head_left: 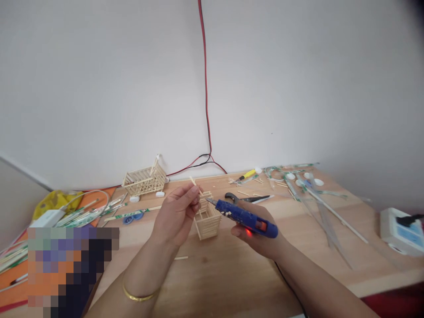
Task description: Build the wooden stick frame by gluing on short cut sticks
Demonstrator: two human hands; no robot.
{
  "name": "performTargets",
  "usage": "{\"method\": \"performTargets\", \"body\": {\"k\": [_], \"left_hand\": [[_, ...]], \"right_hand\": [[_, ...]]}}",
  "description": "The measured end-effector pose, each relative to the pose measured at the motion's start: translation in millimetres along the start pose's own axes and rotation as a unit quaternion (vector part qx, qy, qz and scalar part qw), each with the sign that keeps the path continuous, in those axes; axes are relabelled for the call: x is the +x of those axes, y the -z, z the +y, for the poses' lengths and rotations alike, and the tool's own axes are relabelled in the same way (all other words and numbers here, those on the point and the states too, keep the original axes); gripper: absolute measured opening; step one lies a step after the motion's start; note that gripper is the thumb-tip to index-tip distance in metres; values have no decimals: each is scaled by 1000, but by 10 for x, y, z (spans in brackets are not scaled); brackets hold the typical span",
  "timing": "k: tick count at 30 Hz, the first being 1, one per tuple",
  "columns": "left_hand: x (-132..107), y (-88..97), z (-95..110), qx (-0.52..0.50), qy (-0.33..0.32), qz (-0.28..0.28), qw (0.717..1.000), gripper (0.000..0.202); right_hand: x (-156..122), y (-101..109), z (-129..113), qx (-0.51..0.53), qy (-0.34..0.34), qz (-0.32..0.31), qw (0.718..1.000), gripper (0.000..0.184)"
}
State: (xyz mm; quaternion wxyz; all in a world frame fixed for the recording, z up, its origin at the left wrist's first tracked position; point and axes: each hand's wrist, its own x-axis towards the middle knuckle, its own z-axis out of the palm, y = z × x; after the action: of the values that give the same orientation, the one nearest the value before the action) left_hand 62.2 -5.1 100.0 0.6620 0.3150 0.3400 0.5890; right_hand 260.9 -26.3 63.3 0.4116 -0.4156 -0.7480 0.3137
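My left hand (179, 210) pinches a short wooden stick (192, 180) upright between thumb and fingers. Wrapped around a blue glue gun (243, 216) is my right hand (261, 247); a red light glows on the gun's underside. The gun's nozzle points left, close to the stick and my left fingertips; whether it touches cannot be made out. Just below and behind both hands, a small open basket of stacked wooden sticks (208, 225) stands on the wooden table (205, 282). Its upper left part is partly hidden by my left hand.
A stick-built cart (145, 181) stands by the wall at back left. Black-handled scissors (248, 198) and a yellow-handled cutter (247, 175) lie beyond my right hand. Plastic strips (326, 221) spread to the right, near a white power strip (401, 230). Wrapped sticks (94, 216) lie left.
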Motion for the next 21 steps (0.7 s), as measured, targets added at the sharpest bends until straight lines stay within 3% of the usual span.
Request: {"method": "performTargets", "body": {"k": [5, 21], "left_hand": [[0, 21, 23, 53, -47, 10, 997, 16], [-47, -35, 52, 66, -28, -1, 997, 14]], "right_hand": [[4, 5, -9, 8, -3, 2, 1000, 14], [2, -6, -5, 11, 15, 4, 1000, 21]]}}
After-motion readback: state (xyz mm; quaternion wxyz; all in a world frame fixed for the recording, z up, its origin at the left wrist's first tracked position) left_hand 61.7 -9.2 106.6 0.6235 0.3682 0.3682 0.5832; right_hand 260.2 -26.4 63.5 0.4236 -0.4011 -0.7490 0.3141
